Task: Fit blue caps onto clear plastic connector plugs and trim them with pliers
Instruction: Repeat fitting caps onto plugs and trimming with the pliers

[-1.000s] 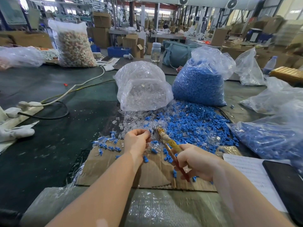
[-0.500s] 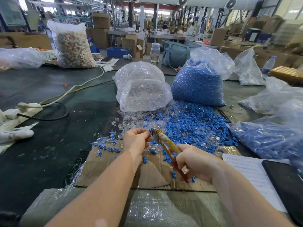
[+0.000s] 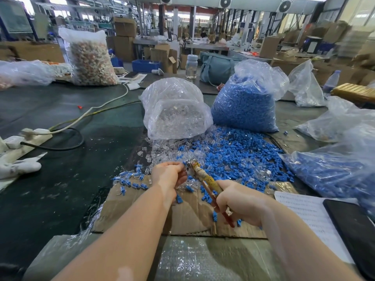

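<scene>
Over the cardboard sheet [image 3: 188, 216], centre of the bench: I log both hands meeting at one small part.
Left hand [image 3: 168, 175]: I see its fingers curled inward with the tips bunched at the plier head; whatever they pinch is too small for me to name.
Right hand [image 3: 241, 201]: fingers wrapped tight round the plier handles.
Pliers [image 3: 205, 177]: I note them tilted, head up and to the left, just touching the left fingertips; red grips stick out below the right hand. I cannot tell how the jaws stand.
Loose blue caps [image 3: 239, 157]: a wide heap just beyond the hands, spilling onto the cardboard.
Loose clear plugs [image 3: 162, 153]: scattered left of the heap and mixed into its near edge.
Capped pieces [image 3: 129, 179]: a small group left of the left hand, at the cardboard's far-left corner.
Bag of clear plugs [image 3: 176, 112]: behind the loose plugs, slumped.
Bag of blue caps [image 3: 245, 104]: just beside it on the right, upright.
Second blue bag [image 3: 332, 173]: lying at far right.
Paper sheet [image 3: 308, 216]: right of the cardboard, a dark phone [image 3: 353, 230] resting on it.
Power strip [image 3: 26, 138]: far left, cables trailing off it.
</scene>
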`<state>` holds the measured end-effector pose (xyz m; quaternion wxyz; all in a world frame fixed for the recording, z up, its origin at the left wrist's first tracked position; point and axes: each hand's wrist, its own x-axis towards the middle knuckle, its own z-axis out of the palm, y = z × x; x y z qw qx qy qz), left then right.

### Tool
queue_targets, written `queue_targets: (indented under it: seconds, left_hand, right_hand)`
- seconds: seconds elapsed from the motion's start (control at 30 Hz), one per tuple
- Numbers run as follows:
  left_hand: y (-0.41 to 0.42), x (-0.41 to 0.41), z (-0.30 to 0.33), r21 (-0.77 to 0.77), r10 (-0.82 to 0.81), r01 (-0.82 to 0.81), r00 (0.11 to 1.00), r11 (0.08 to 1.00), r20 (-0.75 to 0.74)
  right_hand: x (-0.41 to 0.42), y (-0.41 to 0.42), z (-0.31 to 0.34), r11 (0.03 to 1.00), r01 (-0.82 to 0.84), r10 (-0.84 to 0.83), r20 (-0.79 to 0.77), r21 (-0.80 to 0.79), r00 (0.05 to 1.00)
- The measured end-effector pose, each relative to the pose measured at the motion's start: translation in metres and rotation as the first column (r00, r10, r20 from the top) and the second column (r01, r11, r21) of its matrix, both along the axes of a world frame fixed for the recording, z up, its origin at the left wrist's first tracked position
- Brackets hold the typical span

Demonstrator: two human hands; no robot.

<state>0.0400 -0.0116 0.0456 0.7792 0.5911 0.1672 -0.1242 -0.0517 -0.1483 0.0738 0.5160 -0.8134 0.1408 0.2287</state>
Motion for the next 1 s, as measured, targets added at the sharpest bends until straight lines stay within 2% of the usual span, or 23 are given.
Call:
queue_targets:
  seconds: [0.27,0.57,0.83,1.0]
  left_hand:
    - [0.0012,-0.0011,0.0028,-0.148,-0.014,-0.003,0.993,0.989,-0.118]
    - [0.0022,-0.0016,0.0002,0.022,-0.014,0.014,1.000,1.000,0.012]
    - [0.0054,-0.0010,-0.0040,0.055,-0.013,0.011,0.999,0.998,0.035]
    - [0.0062,-0.0027,-0.0062,0.013,0.001,-0.002,0.999,1.000,0.050]
  right_hand:
    - [-0.0012,-0.0007,-0.0019,0.999,-0.010,0.011,0.009,-0.040,1.000]
    - [-0.0013,-0.0017,-0.0019,0.998,-0.050,0.051,0.035,-0.035,0.998]
    - [0.0010,0.0005,-0.0060,0.983,-0.030,0.056,0.136,-0.184,0.989]
    - [-0.0024,0.0030,-0.0093,0.995,-0.012,0.024,0.120,-0.094,0.992]
